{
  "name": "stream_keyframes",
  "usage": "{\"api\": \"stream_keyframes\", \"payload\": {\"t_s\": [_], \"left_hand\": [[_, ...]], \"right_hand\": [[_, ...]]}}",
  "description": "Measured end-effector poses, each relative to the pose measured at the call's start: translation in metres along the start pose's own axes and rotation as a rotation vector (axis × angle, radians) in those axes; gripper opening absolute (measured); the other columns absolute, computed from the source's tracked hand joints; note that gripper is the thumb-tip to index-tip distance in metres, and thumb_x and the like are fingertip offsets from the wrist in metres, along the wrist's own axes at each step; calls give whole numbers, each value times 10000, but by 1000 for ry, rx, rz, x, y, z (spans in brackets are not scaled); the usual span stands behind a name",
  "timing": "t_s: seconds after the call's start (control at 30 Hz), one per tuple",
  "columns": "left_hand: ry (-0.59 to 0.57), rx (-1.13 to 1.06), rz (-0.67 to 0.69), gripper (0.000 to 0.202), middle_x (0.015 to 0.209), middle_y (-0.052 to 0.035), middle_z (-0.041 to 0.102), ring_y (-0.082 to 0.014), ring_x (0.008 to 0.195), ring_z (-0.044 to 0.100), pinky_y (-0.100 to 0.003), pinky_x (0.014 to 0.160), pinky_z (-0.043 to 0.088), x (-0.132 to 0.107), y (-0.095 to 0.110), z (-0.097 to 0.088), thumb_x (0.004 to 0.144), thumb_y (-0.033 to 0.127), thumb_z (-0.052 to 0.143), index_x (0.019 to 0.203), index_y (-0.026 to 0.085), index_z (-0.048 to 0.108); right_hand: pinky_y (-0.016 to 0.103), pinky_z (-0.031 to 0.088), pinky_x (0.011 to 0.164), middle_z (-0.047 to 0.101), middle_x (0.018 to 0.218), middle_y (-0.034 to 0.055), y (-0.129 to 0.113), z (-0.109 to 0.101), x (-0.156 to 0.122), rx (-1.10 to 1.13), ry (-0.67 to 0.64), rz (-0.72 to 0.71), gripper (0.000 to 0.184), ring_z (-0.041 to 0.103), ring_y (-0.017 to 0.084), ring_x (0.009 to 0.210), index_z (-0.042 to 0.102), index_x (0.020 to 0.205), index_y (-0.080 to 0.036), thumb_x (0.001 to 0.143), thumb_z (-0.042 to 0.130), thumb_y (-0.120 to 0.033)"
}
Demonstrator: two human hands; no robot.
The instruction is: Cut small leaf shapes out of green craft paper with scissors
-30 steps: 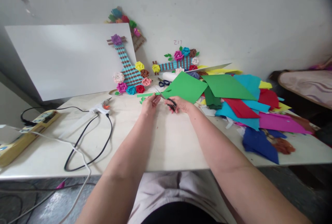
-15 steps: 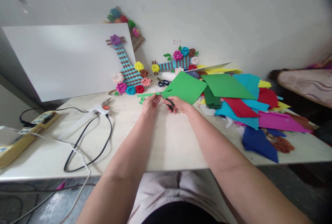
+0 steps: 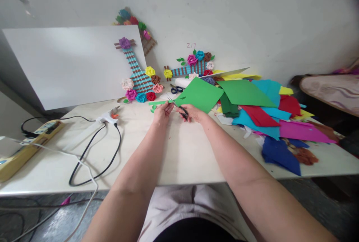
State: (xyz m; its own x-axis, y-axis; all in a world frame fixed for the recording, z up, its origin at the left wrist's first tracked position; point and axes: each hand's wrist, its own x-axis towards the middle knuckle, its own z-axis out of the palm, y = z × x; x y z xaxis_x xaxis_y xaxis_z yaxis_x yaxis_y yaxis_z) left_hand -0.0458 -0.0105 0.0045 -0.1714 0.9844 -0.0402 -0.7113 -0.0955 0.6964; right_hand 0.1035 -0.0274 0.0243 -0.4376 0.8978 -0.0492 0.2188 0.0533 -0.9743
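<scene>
My right hand (image 3: pixel 193 113) is closed around the black handles of a pair of scissors (image 3: pixel 177 106), whose blades point up and left. My left hand (image 3: pixel 162 112) pinches a narrow green paper strip (image 3: pixel 157 102) just left of the blades. Both hands rest on the white table (image 3: pixel 179 152) near its far middle. A large green sheet (image 3: pixel 201 94) lies right behind my right hand. A few tiny green scraps (image 3: pixel 153 109) sit beside my left hand.
A heap of coloured sheets (image 3: pixel 269 118) covers the right of the table. Two guitar-shaped crafts with paper flowers (image 3: pixel 138 77) lean on the wall by a white board (image 3: pixel 70 62). A glue gun (image 3: pixel 108 116) with cables, a power strip (image 3: pixel 30 137) and blue scissors (image 3: pixel 176 89) lie nearby.
Barely anything differs: the hands hold the same spot, and the scissors have shifted a little up and left along the green strip.
</scene>
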Motion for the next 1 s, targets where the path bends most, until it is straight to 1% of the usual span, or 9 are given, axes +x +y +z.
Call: {"api": "stream_keyframes", "payload": {"t_s": [0.13, 0.23, 0.43, 0.8, 1.0], "left_hand": [[-2, -14, -2, 61, 662, -50, 655, -128, 655, 655, -256, 743, 530, 2, 0, -2, 721, 63, 621, 708, 109, 584], [-14, -22, 1, 52, 660, -51, 656, -132, 665, 657, -265, 758, 530, 3, -1, -3, 727, 63, 611, 713, 107, 588], [-10, -23, 9, 65, 660, -53, 657, -121, 639, 652, -241, 729, 533, 3, -1, -2, 724, 69, 622, 684, 101, 582], [-23, -39, 25, 59, 686, -66, 669, -130, 652, 657, -247, 726, 531, 3, -2, -1, 748, 67, 594, 697, 95, 595], [-33, -29, 25, 76, 667, -57, 662, -124, 642, 650, -246, 721, 529, 1, -1, -1, 759, 66, 589, 689, 98, 585]], "right_hand": [[135, 279, 263, 517, 493, -60, 0, 0, 0, -16, 2, -3, 285, 460, 40, 325, 492, 715, -161, 776, 626, -405], [145, 277, 261, 505, 487, -63, 0, 1, 0, -12, 2, -17, 262, 451, 43, 321, 487, 712, -162, 794, 601, -383], [148, 271, 260, 496, 488, -67, 1, 2, 2, -5, 13, -33, 250, 440, 41, 314, 474, 706, -165, 802, 583, -369], [151, 248, 247, 483, 481, -75, 3, 4, 6, 18, 38, -57, 267, 417, 34, 301, 458, 688, -169, 785, 599, -375], [155, 240, 251, 484, 481, -80, 7, 2, 8, 26, 32, -60, 275, 411, 33, 305, 466, 701, -172, 785, 602, -396]]}}
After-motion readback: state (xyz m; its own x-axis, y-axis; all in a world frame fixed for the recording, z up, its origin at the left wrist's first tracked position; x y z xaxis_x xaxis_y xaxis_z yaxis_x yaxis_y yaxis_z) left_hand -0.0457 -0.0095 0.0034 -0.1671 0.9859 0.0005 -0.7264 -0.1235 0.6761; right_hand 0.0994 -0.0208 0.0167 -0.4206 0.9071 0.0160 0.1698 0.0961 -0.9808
